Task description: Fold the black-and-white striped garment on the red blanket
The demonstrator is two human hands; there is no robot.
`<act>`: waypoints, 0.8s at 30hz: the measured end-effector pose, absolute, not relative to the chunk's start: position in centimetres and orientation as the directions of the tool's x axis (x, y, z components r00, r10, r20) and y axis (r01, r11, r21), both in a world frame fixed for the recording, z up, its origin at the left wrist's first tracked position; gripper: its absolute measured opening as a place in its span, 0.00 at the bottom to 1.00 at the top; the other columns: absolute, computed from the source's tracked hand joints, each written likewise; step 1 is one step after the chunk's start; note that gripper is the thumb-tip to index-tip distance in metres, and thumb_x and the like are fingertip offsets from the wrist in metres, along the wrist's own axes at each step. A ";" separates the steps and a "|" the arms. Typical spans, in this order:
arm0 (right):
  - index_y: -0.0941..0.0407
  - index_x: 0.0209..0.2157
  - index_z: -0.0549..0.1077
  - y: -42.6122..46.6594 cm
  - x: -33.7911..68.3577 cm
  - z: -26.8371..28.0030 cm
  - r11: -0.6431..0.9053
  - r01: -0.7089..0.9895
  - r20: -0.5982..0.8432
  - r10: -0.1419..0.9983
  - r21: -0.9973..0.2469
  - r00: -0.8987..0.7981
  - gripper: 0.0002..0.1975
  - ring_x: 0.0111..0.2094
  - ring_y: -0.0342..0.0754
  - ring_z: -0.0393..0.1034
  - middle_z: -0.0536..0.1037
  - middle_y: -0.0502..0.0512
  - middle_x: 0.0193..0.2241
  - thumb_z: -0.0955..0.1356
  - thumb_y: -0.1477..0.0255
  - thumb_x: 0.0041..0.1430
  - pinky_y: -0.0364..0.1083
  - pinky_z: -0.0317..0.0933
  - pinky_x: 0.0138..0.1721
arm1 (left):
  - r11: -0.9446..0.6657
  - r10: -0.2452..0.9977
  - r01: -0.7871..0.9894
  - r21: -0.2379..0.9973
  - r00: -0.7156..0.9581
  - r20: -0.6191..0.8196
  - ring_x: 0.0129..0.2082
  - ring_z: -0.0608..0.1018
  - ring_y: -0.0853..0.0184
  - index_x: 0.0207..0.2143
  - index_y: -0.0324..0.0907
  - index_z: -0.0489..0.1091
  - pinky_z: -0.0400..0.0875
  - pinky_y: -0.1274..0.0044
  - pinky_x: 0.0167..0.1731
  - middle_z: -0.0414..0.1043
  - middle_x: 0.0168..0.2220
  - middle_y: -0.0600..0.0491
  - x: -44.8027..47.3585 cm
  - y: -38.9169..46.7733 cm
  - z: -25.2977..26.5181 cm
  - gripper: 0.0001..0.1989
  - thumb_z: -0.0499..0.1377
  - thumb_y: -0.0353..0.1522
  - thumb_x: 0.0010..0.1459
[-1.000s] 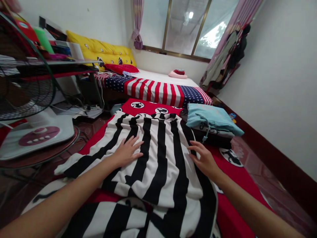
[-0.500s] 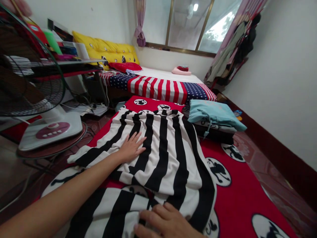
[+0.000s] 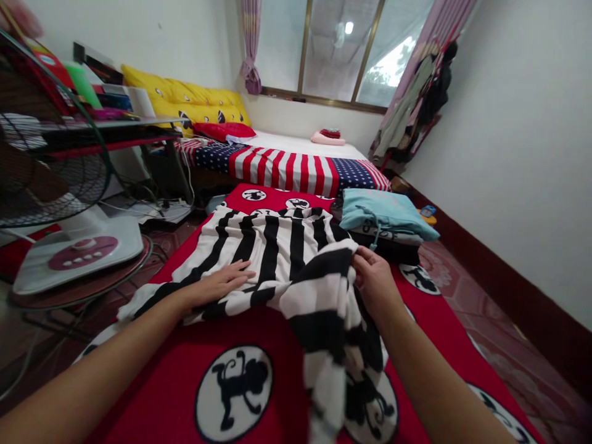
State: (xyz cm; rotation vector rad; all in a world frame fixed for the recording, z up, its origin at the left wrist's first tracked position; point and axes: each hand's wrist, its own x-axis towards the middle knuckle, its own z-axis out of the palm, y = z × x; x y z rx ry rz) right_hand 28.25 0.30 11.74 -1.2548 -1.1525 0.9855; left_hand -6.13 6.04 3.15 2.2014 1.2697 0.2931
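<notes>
A black-and-white striped shirt is spread over a red blanket printed with monkeys in white circles. My left hand lies flat on the shirt's left part, fingers stretched out. On the right, my right hand pinches the shirt's edge and holds it raised. From that grip a striped sleeve hangs down towards me, its lower end blurred. Just beyond my right hand sits a folded light-blue hoodie on top of a pile of folded clothes.
A fan stands on a round stool at the left, beside a cluttered desk. At the back is a bed with a stars-and-stripes cover below a window. Clothes hang by the right wall.
My right hand has gone from the near sleeve up and to the right, lifting the shirt's edge and swinging the sleeve over. My left hand stays on the shirt, slightly shifted left.
</notes>
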 end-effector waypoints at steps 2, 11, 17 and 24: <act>0.54 0.34 0.72 3.0 30.5 10.2 -0.031 0.063 -0.007 0.935 -0.997 0.354 0.15 0.35 0.52 0.75 0.79 0.56 0.33 0.72 0.65 0.43 0.48 0.70 0.34 | -0.301 0.886 0.708 0.638 0.456 -0.089 0.62 0.64 0.58 0.57 0.42 0.68 0.55 0.67 0.62 0.62 0.62 0.46 -6.7 6.1 4.0 0.34 0.38 0.52 0.64; 0.56 0.41 0.73 -7.8 37.6 2.6 -0.088 0.460 0.181 0.841 -0.884 0.509 0.20 0.44 0.56 0.73 0.78 0.59 0.41 0.68 0.56 0.52 0.54 0.65 0.49 | -0.430 0.903 0.803 0.412 0.367 0.226 0.50 0.75 0.57 0.46 0.53 0.76 0.67 0.71 0.53 0.75 0.49 0.53 -12.8 -2.4 3.2 0.20 0.61 0.49 0.52; 0.52 0.44 0.73 -12.0 36.3 0.1 0.041 0.846 0.329 0.930 -0.532 0.162 0.21 0.51 0.60 0.68 0.74 0.59 0.47 0.69 0.55 0.52 0.57 0.64 0.52 | -0.470 0.857 0.855 0.218 0.384 0.343 0.51 0.74 0.57 0.54 0.54 0.69 0.68 0.67 0.53 0.72 0.52 0.52 -13.6 -4.7 0.2 0.24 0.61 0.43 0.54; 0.59 0.46 0.73 -7.6 34.9 -0.3 0.038 0.923 0.307 0.947 -0.383 0.089 0.21 0.49 0.62 0.69 0.75 0.65 0.44 0.63 0.70 0.50 0.59 0.65 0.49 | -0.406 0.883 0.899 0.168 0.337 0.327 0.48 0.76 0.59 0.50 0.45 0.71 0.70 0.69 0.48 0.74 0.49 0.50 -12.3 -2.5 0.4 0.23 0.50 0.27 0.53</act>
